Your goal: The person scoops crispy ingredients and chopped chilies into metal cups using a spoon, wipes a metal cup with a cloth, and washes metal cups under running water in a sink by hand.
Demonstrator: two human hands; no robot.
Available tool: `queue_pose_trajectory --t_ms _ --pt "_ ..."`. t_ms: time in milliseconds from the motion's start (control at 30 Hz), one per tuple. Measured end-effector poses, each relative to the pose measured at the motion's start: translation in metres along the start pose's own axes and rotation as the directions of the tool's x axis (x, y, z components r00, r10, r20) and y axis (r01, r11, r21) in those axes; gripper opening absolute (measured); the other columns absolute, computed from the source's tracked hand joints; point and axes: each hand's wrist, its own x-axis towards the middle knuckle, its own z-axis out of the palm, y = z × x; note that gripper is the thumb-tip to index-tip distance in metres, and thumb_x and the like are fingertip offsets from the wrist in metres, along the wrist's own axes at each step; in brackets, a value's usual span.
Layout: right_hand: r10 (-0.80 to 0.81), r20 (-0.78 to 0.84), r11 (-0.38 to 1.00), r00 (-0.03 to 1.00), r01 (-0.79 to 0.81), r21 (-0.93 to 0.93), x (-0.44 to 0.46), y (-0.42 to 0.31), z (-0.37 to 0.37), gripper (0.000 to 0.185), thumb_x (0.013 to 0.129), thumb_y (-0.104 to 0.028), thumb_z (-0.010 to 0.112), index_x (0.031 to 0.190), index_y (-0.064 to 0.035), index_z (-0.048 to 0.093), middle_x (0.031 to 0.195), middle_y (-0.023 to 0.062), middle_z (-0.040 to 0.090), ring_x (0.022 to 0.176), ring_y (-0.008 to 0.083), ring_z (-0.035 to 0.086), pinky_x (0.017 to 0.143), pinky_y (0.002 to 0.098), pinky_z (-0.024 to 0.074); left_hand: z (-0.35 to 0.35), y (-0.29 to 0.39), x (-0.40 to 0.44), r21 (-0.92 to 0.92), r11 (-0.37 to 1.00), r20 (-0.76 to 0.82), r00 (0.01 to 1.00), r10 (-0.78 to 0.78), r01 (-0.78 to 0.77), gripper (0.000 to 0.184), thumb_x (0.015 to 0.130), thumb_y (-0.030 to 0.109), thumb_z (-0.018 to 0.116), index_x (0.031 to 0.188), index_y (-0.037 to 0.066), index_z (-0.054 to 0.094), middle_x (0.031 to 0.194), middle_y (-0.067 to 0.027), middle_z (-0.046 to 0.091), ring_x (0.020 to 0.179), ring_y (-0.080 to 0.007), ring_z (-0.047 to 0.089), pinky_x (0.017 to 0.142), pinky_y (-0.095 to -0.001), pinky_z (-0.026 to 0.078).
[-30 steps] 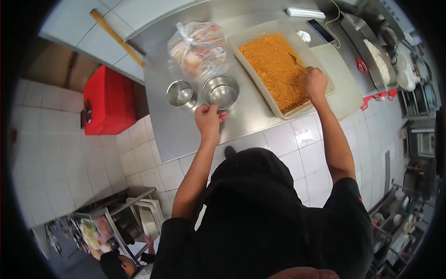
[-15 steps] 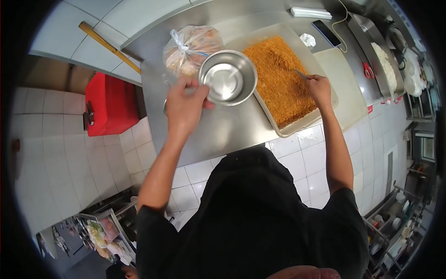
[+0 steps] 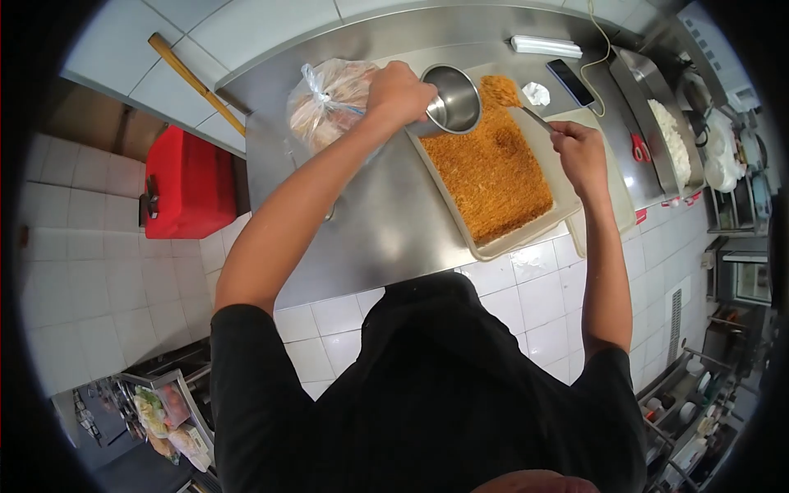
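My left hand [image 3: 400, 94] grips the rim of a round stainless steel bowl [image 3: 457, 97], tilted with its mouth toward the right over the tray's far left corner. In my right hand [image 3: 579, 154] is the handle of a spoon [image 3: 538, 120], raised and heaped with orange-brown crumbs [image 3: 499, 90] just right of the bowl. Below lies a shallow pale tray [image 3: 462, 220] filled with a layer of the same crumbs [image 3: 489, 189]. A knotted clear plastic bag [image 3: 322, 107] of pale pinkish food sits behind my left forearm.
On the steel counter [image 3: 370, 238], a phone [image 3: 570, 82] with a cable and a crumpled white wad [image 3: 536, 94] lie behind the tray. Red-handled scissors [image 3: 640, 148] rest near a metal pan [image 3: 657, 115] of white food. A red container [image 3: 189, 185] stands at left.
My left hand has moved the bowl away from me and to the right, tilting it. My right hand has lifted the spoon from the crumbs with a heap on it.
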Motion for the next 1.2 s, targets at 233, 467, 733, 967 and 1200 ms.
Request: queue_pose_trajectory --t_ms 233,467,733,967,1200 --pt "-0.655 -0.031 0.621 0.755 0.515 -0.591 -0.032 -0.011 0.040 0.037 0.061 0.001 0.056 0.096 -0.0086 0.064 0.071 0.0072 0.052 0.071 0.0223 0.054 0.065 0.0366 0.0344 0.035 -0.008 0.006 -0.162 0.983 0.085 0.994 -0.074 0.087 0.019 0.072 0.014 0.061 0.064 -0.003 0.063 0.057 -0.0125 0.063 0.051 -0.0193 0.065 0.056 -0.0296 0.052" --pt "-0.513 -0.218 0.744 0.830 0.303 -0.596 -0.012 0.011 0.019 0.029 0.063 -0.001 0.057 0.089 -0.0064 0.066 0.072 0.0101 0.058 0.068 0.0261 0.058 0.061 0.0388 0.0381 0.014 -0.017 -0.020 -0.291 0.953 0.084 0.995 -0.058 0.080 0.016 0.072 0.009 0.063 0.069 -0.005 0.057 0.061 -0.0129 0.060 0.052 -0.0190 0.064 0.047 -0.0266 0.050" --pt "-0.278 0.026 0.758 0.960 0.236 -0.608 0.009 0.075 0.090 0.019 0.069 -0.012 0.056 0.082 -0.0060 0.068 0.073 0.0156 0.062 0.071 0.0312 0.062 0.069 0.0429 0.0455 -0.012 -0.023 -0.026 -0.392 0.920 0.024 1.000 -0.010 0.018 0.012 0.075 0.005 0.061 0.074 -0.001 0.051 0.069 -0.0102 0.057 0.052 -0.0169 0.061 0.048 -0.0252 0.051" --pt "0.158 0.038 0.969 0.987 -0.147 -0.200 0.010 0.082 0.085 0.024 0.073 -0.015 0.052 0.085 -0.0050 0.070 0.078 0.0217 0.064 0.077 0.0341 0.064 0.074 0.0403 0.0490 -0.021 -0.028 -0.026 -0.326 0.945 -0.052 0.999 -0.004 -0.013 0.012 0.075 0.005 0.060 0.075 -0.001 0.049 0.068 -0.0092 0.057 0.052 -0.0162 0.061 0.049 -0.0249 0.051" --pt "0.112 0.001 0.983 0.994 -0.110 -0.143 0.005 0.047 0.046 0.026 0.074 -0.014 0.052 0.089 -0.0028 0.070 0.075 0.0197 0.065 0.071 0.0303 0.064 0.069 0.0362 0.0489 -0.018 -0.027 -0.016 -0.282 0.960 -0.117 0.993 -0.031 -0.003 0.013 0.072 0.008 0.061 0.073 -0.003 0.054 0.066 -0.0118 0.061 0.054 -0.0172 0.064 0.048 -0.0266 0.049"
